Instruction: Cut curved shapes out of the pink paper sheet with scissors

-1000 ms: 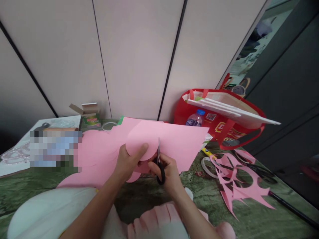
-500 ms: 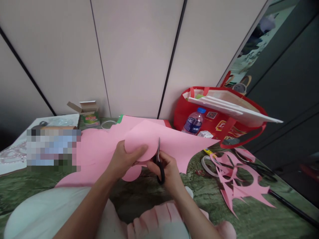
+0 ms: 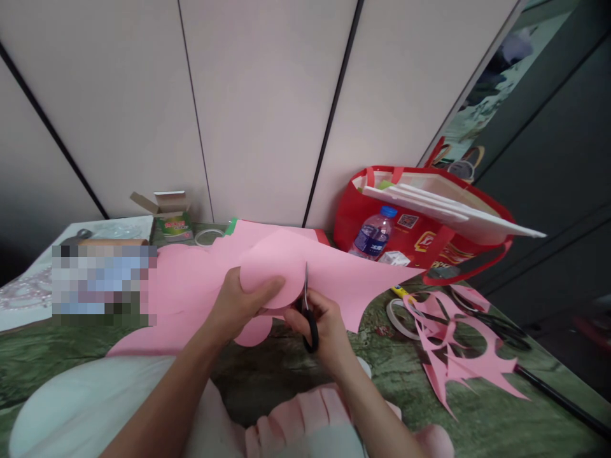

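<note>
A sheet of pink paper (image 3: 344, 273) is pinched in my left hand (image 3: 243, 302), thumb on top and the fingers hidden beneath it. Its left part has a rounded, cut edge; the right part runs out to a sharp point. My right hand (image 3: 324, 324) is closed around the black handles of a pair of scissors (image 3: 311, 327). The blades point away from me and lie at the paper's curved cut, just right of my left thumb. More pink paper with scalloped edges (image 3: 181, 292) lies under and to the left of my left hand.
A red bag (image 3: 348, 203) holding white boards stands at the back right, a bottle (image 3: 375, 232) in front of it. Pink offcuts (image 3: 482, 366) and a tape roll (image 3: 401, 318) lie at right. An opened small box (image 3: 174, 222) is at back left, near the wall panels.
The view has shifted very slightly. Both hands, the paper and the scissors keep nearly the same positions; the scissors' handles have turned a little.
</note>
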### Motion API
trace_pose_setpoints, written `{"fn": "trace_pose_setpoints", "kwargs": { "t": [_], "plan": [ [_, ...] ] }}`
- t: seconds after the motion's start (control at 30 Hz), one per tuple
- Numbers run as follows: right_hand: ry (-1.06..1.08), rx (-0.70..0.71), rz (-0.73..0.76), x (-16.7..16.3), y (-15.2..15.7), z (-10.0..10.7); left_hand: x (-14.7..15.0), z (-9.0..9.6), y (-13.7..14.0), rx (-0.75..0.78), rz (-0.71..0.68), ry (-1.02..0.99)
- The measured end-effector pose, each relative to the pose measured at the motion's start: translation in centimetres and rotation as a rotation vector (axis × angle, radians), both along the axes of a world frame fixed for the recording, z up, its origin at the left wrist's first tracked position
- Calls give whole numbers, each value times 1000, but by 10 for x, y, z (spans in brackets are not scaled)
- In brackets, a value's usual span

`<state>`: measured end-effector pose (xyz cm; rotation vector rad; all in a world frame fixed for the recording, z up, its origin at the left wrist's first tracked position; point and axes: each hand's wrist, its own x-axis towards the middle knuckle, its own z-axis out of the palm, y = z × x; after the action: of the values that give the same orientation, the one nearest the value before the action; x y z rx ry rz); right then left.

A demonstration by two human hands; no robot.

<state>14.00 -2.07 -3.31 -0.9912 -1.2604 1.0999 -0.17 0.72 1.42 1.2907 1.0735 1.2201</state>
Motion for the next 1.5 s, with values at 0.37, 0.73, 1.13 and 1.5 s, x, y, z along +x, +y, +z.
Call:
{"fn": "trace_pose_setpoints", "kwargs": {
  "t": [0.37,0.73,1.13,1.5],
  "plan": [
    [33,-40,-5,-3,-2,8,-3,-3,1,-25,-14,-42],
    [68,-46,17,-3,-1,5,-3,0,1,-4,-20,-86],
    [30,-55,16,-3,-3,9,-7,-8,4,-8,-47,-130],
    [132,-44,46,-5,-2,-3,8,-11,2,171,9,-198]
  ]
}}
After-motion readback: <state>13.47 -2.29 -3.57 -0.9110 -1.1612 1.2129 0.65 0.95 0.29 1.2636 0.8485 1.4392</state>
